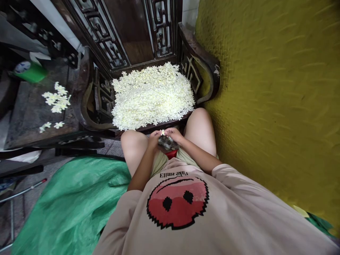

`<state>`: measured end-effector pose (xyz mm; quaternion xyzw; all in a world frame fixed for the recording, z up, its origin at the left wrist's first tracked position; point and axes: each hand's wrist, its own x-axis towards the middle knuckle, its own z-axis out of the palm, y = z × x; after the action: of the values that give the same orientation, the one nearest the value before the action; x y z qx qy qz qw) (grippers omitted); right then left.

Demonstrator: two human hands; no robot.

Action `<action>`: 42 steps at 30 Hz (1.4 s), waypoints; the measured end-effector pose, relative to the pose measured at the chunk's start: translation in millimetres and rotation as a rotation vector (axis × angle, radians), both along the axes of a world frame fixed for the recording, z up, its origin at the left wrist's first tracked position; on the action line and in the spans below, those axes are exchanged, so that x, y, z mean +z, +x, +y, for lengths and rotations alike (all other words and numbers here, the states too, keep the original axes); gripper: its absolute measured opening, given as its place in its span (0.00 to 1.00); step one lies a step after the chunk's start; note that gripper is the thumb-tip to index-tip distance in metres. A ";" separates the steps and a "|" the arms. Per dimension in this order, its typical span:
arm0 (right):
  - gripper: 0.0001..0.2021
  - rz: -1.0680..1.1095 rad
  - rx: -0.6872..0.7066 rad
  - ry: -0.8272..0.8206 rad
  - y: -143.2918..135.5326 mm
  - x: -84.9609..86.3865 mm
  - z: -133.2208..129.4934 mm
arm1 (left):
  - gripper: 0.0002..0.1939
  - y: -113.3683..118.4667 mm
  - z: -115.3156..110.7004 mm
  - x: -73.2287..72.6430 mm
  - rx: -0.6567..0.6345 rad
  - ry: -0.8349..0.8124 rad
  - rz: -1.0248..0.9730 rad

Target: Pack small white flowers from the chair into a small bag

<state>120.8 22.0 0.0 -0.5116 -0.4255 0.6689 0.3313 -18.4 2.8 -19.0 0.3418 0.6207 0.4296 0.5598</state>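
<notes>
Between my knees, my left hand (154, 137) and my right hand (174, 134) meet at a small white flower (163, 132). The fingertips of both hands are closed on it, one from each side. Just beyond them, a thick layer of white flowers (154, 97) covers the seat of a dark carved wooden chair (212, 71). Below my hands, something grey and patterned (168, 142) shows between my thighs; I cannot make out what it is.
On the dark wooden table (29, 117) at the left lie loose white flowers (58, 99) and a green roll (32, 72). Green plastic sheeting (79, 198) spreads at the lower left, near a metal tube frame (23, 192). A yellow textured surface (278, 106) rises at the right.
</notes>
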 end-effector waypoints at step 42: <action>0.16 0.287 0.036 -0.146 6.2 0.6 5.9 | 0.18 -0.6 0.0 5.9 0.070 0.015 -0.305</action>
<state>127.0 27.9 0.6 -0.4257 -0.3330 0.7702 0.3386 -19.0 2.8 -13.0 0.2550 0.5368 0.5004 0.6296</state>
